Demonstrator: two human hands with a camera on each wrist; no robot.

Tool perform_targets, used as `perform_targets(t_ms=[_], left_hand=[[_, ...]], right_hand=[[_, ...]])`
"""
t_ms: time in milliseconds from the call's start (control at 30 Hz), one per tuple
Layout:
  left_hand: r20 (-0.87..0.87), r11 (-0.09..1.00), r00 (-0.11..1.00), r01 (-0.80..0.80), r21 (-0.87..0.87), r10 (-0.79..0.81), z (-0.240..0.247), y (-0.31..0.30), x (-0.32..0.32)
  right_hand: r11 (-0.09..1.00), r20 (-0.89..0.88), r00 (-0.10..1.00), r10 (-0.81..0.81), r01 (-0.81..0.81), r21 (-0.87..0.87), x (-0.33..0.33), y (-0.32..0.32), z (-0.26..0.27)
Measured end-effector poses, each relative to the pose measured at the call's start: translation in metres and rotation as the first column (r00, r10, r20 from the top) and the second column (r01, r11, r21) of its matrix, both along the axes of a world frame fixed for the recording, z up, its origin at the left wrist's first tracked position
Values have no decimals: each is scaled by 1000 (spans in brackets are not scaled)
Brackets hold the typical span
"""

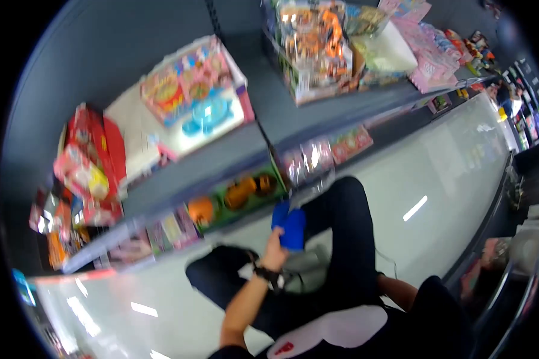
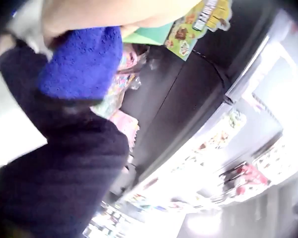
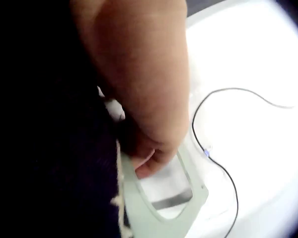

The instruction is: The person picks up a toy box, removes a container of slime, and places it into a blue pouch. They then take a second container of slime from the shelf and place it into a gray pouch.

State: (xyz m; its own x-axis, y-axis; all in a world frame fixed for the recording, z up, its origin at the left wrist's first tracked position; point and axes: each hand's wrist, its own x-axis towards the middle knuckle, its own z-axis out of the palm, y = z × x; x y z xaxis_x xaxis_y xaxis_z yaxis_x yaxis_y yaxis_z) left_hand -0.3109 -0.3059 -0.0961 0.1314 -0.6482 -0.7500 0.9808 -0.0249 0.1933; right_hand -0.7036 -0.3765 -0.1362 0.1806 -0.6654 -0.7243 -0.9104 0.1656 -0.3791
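Observation:
In the head view, my left hand (image 1: 274,254) grips a blue cloth (image 1: 293,230) in front of the bottom shelf. The left wrist view shows the same hand (image 2: 116,15) at the top, with the fuzzy cloth (image 2: 84,64) hanging under it, partly over a dark-clothed leg. My right hand is hidden behind a raised knee in the head view; only the forearm shows. In the right wrist view that hand (image 3: 151,153) reaches down, its fingers curled at the side bar of a pale green plastic frame (image 3: 196,208). Part of the hand is in shadow.
Dark shelving holds a pink boxed set (image 1: 191,90), red boxes (image 1: 93,155) and bagged toys (image 1: 317,48). Orange toys in a green box (image 1: 239,194) lie on the low shelf. A thin cable (image 3: 233,183) runs over the pale floor. A metal-railed cart (image 1: 527,257) stands at right.

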Motion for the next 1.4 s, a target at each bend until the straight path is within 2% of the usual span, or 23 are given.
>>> perform_targets(t_ms=[100, 167, 200, 267, 367, 400, 467, 533, 600, 667, 800, 867, 933, 1000, 1033, 1067, 1133, 1167, 1200, 1267, 1333, 1367, 1400], left_hand=[[275, 979, 946, 134, 153, -173, 23, 7, 9], [260, 978, 946, 160, 137, -191, 25, 11, 17], [242, 951, 941, 175, 253, -237, 6, 12, 22], [538, 850, 668, 318, 419, -515, -7, 21, 37], [784, 775, 11, 152, 613, -621, 30, 27, 30], [757, 750, -31, 113, 652, -653, 31, 30, 30], [723, 732, 126, 53, 679, -680, -7, 46, 34], [566, 886, 786, -52, 460, -248, -29, 45, 25], [349, 913, 935, -80, 400, -71, -33, 46, 31], [208, 868, 977, -145, 475, 49, -14, 24, 22], [207, 951, 957, -243, 190, 203, -62, -37, -31], [206, 955, 941, -288, 76, 268, -23, -86, -64], [359, 991, 930, -108, 73, 75, 47, -86, -77], [663, 966, 735, -43, 255, -142, 15, -70, -86], [658, 950, 734, -57, 308, -170, 5, -66, -83], [554, 951, 831, -132, 279, -47, -13, -69, -78], [603, 951, 780, -34, 307, -166, 3, -61, -72], [646, 945, 712, 78, 317, -275, 25, -59, -67], [803, 915, 445, 117, 386, -396, 16, -58, -62], [858, 853, -13, 105, 512, -513, 35, -56, -59], [855, 849, -142, 118, 515, -499, 56, -55, -62], [868, 862, -112, 111, 495, -484, 70, -57, -66], [882, 884, 89, 113, 454, -464, 89, -60, -75]], right_hand=[[1000, 53, 999, 13, -14, 7, -9, 11, -1], [1000, 81, 997, 13, -14, 16, -15, 17, -3], [1000, 89, 996, 9, -11, 25, -20, 21, -5], [998, 96, 995, -5, -1, 62, -27, 35, -5], [993, 92, 996, 5, -15, 114, -27, 43, -2], [991, 82, 997, 15, -26, 134, -28, 41, -2], [985, 69, 997, 34, -45, 169, -26, 34, 2], [982, 42, 999, 31, -38, 186, -31, 25, 11], [984, -21, 999, 25, -21, 178, -56, 3, 29], [990, -69, 997, 28, -18, 137, -83, -25, 44], [997, -60, 995, 79, -78, 12, -113, -65, 39], [991, -3, 992, 124, -124, -48, -101, -77, 28], [985, 54, 985, 167, -163, -63, -86, -84, 21], [981, 112, 976, 185, -178, -75, -73, -88, 19], [980, 134, 973, 186, -175, -90, -73, -85, 19], [981, 156, 972, 179, -164, -104, -74, -81, 18], [982, 204, 966, 157, -130, -139, -80, -75, 15], [979, 236, 961, 145, -105, -174, -80, -73, 17], [972, 265, 955, 135, -76, -221, -79, -73, 22], [889, 350, 930, 109, 66, -453, -72, -91, 51], [722, 319, 947, 36, 196, -663, -56, -123, 107], [677, 401, 911, 96, 236, -698, -38, -136, 161], [617, 487, 862, 142, 307, -725, -16, -145, 205]])
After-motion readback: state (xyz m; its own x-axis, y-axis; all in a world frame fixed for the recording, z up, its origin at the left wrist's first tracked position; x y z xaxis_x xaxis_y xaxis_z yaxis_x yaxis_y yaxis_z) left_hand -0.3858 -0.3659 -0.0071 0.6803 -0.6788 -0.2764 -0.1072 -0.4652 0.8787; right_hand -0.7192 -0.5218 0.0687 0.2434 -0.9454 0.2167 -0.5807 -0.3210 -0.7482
